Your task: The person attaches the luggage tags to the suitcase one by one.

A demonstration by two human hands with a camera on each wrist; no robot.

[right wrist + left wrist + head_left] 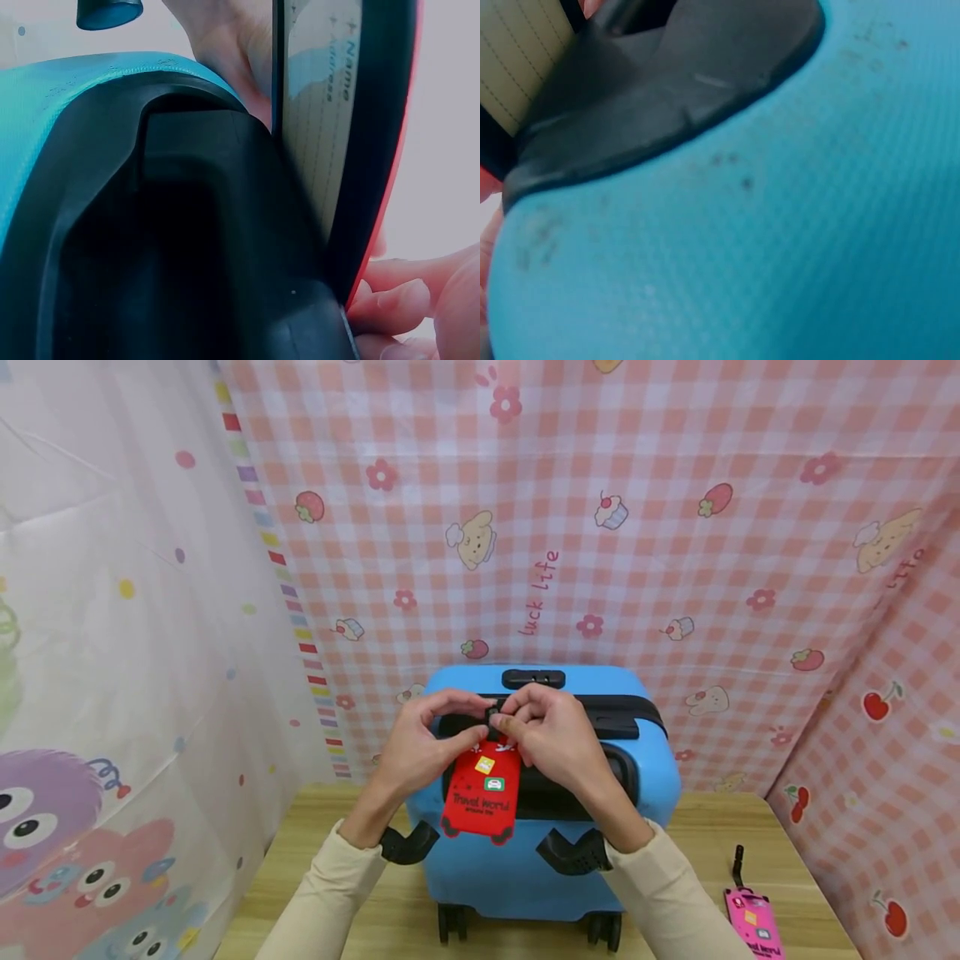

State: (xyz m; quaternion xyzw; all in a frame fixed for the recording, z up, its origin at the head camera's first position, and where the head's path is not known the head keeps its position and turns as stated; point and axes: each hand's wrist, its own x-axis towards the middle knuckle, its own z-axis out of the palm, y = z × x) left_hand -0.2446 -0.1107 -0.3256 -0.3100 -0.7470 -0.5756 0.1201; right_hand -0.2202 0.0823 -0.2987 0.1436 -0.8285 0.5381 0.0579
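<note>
A red luggage tag [480,797] with "Travel World" printed on it hangs in front of the black side handle of a blue suitcase [525,872]. My left hand [422,745] holds the tag's black strap [492,724] from the left, thumb and index finger around it. From the right, my right hand [557,739] pinches the same strap between thumb and curled fingers. Fingertips cover most of the strap, so how it passes the handle is hidden. In the right wrist view, the tag's back shows a name and address card [319,120] beside the black handle [187,150].
A pink luggage tag [752,920] with a black strap lies on the wooden table [697,852], right of the suitcase. A black combination lock [533,678] sits on the suitcase top. Checked cloth [637,568] hangs close behind, and printed white cloth [150,652] covers the left side.
</note>
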